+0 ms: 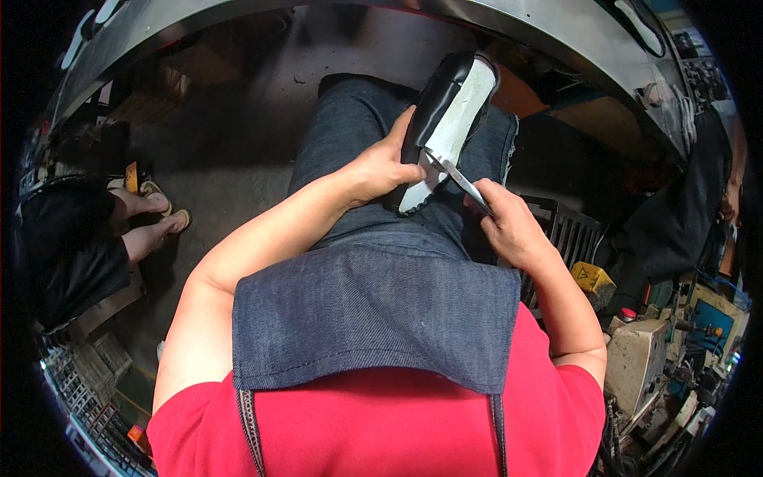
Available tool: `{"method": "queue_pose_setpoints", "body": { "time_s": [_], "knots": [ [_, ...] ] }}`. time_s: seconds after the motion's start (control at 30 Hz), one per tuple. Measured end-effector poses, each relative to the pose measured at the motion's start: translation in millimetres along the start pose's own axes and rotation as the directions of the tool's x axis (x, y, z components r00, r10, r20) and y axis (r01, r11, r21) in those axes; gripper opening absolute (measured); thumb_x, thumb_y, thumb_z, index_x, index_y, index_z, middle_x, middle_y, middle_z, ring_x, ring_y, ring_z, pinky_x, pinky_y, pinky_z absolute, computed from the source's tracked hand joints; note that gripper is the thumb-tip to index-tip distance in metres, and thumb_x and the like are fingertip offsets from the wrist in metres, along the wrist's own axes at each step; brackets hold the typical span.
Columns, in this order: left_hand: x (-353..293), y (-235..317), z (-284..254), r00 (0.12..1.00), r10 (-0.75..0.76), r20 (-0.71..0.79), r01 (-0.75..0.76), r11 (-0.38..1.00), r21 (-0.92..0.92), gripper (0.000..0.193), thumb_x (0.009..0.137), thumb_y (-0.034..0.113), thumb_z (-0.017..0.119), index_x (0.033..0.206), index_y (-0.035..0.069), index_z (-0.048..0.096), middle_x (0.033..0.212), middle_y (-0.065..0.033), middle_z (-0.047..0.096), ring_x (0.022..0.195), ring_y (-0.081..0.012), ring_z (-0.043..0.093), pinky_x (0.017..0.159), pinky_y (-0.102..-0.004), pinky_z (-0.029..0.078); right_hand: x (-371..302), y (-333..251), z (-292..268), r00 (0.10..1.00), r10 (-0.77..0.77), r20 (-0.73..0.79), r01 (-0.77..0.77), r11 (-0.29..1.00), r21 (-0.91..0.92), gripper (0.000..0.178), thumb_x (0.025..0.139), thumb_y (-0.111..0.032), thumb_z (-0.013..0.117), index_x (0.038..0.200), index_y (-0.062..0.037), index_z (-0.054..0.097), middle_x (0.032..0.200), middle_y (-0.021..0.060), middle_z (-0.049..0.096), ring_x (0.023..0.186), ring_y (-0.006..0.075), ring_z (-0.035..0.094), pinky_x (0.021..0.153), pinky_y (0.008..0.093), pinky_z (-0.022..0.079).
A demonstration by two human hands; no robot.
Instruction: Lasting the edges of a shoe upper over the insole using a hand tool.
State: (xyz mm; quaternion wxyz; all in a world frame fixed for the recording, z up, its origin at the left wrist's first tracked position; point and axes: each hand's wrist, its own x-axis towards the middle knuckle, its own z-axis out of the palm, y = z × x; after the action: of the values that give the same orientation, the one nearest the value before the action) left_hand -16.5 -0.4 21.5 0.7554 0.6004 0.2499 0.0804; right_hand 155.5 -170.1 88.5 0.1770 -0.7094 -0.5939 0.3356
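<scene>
A black leather shoe upper [435, 102] lies over my lap, its pale white underside [467, 102] turned up and its toe end pointing away from me. My left hand [385, 165] grips it from the left near the closer end, with the thumb pressed along the white underside. In my right hand [510, 221] are metal pincers [458, 176], handles wrapped in closed fingers. Their narrow tips touch the white underside close to my left thumb. Whether the tips have hold of anything is too small to tell.
A curved metal bench edge [262, 9] spans the far side. Another person's feet [165, 208] are at the left. To the right stand a dark slatted crate [568, 230], a yellow box [592, 280] and a machine box [636, 362] with a red button. A denim apron [373, 310] covers my lap.
</scene>
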Motion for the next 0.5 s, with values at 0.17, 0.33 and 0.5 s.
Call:
{"method": "queue_pose_setpoints", "body": {
  "time_s": [0.17,0.33,0.5],
  "knots": [
    [2.0,-0.7,-0.6,1.0,-0.017,-0.009,0.017,0.998,0.061,0.099,0.072,0.005,0.066,0.154,0.008,0.011,0.151,-0.0191,0.03,0.138,-0.0288,0.032,0.112,-0.0333,0.027,3.3,-0.2,-0.9,0.998,-0.053,-0.025,0.048,0.983,-0.179,0.026,0.078,0.005,0.05,0.102,-0.0032,0.049,0.089,0.0207,0.055,0.091,0.0423,0.057,0.079,0.0486,0.045],
    [1.2,-4.5,-4.4,0.999,0.023,0.028,-0.022,0.999,-0.037,0.099,0.073,0.005,0.066,0.154,0.009,0.009,0.151,-0.0171,0.03,0.138,-0.0264,0.033,0.112,-0.0327,0.027,11.0,18.3,1.5,0.997,0.048,0.065,-0.043,0.996,-0.077,0.013,0.083,0.001,0.05,0.094,-0.0035,0.044,0.086,0.022,0.058,0.084,0.0432,0.059,0.071,0.0486,0.046],
    [4.4,-9.1,-10.4,0.992,0.042,0.117,-0.039,0.999,-0.028,0.1,0.076,0.007,0.069,0.154,0.007,0.006,0.153,-0.017,0.027,0.14,-0.0248,0.029,0.114,-0.0322,0.023,8.6,31.4,2.6,1.0,0.015,0.021,-0.012,0.991,-0.136,0.015,0.081,0.002,0.052,0.093,-0.0036,0.044,0.083,0.021,0.059,0.082,0.0429,0.059,0.069,0.0478,0.047]
  ]
}}
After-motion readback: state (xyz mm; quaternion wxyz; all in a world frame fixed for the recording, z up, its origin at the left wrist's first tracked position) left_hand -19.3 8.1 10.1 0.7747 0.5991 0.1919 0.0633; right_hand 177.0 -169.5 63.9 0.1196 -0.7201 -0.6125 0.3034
